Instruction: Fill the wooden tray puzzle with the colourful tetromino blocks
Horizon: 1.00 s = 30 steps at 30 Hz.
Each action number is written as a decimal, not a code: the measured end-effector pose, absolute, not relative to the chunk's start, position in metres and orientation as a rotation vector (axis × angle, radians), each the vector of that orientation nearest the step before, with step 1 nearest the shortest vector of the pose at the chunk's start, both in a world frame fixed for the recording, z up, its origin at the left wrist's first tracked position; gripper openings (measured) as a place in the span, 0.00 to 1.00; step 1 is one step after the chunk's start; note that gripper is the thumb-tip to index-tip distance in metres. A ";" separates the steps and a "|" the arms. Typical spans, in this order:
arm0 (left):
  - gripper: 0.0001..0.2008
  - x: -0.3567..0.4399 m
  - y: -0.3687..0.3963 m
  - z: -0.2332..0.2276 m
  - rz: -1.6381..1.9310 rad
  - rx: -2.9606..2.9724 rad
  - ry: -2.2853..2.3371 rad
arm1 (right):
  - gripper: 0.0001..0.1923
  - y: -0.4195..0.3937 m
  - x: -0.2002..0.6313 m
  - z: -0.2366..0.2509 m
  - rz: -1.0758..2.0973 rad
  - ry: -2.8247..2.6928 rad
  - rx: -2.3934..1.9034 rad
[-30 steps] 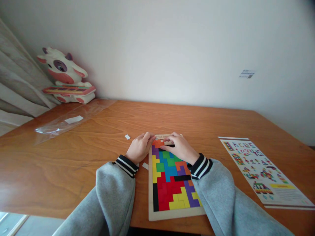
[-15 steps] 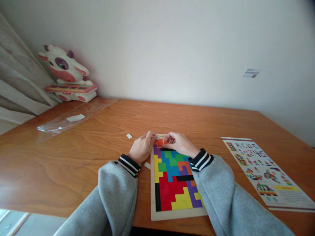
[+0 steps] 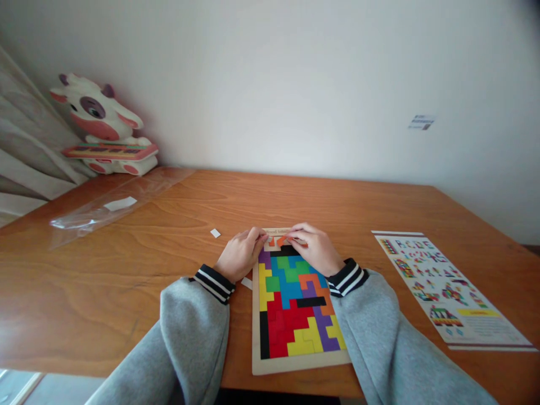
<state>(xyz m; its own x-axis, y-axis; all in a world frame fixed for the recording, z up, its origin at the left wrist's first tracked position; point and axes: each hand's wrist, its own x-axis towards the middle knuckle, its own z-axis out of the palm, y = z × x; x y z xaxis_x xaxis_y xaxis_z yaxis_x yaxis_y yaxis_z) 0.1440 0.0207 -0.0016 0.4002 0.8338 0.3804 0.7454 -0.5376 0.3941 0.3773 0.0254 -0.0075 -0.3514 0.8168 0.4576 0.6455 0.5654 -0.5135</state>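
Observation:
A wooden puzzle board (image 3: 256,363) lies on the table in front of me, filled with coloured block pieces. At its far end my right hand (image 3: 317,249) pinches an orange piece (image 3: 282,241) tilted up out of the top row. My left hand (image 3: 240,254) rests at the board's far left corner, fingertips touching the frame next to the orange piece. Both arms wear grey sleeves with black-and-white striped cuffs.
A printed pattern sheet (image 3: 442,287) lies to the right. A clear plastic bag (image 3: 105,208) and a cow-shaped toy (image 3: 103,126) sit at the far left by the wall. Small white paper scraps (image 3: 215,233) lie near my left hand. The wooden table's (image 3: 84,292) front edge is near me.
The orange piece, flat in the top row a second ago, has been lifted and tilted by my right hand's fingers. My left hand stays at the board's corner. The view shifted slightly.

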 end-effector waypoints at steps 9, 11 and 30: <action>0.10 0.143 0.023 -0.006 0.784 2.598 1.347 | 0.12 0.019 0.373 -0.009 0.302 -2.178 -1.162; 0.11 0.143 0.023 -0.004 0.765 2.616 1.347 | 0.13 0.019 0.374 -0.011 0.311 -2.194 -1.140; 0.09 0.144 0.017 0.011 0.547 2.465 1.541 | 0.14 0.019 0.380 -0.011 0.205 -2.326 -1.119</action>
<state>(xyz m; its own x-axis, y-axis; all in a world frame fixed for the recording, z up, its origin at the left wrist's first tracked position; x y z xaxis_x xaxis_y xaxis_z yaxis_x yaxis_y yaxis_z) 0.1445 0.0171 0.0109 0.3939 0.8947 0.2107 0.8271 -0.4450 0.3434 0.3800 0.0194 -0.0111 -0.5055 0.7603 0.4079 0.6774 0.6426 -0.3581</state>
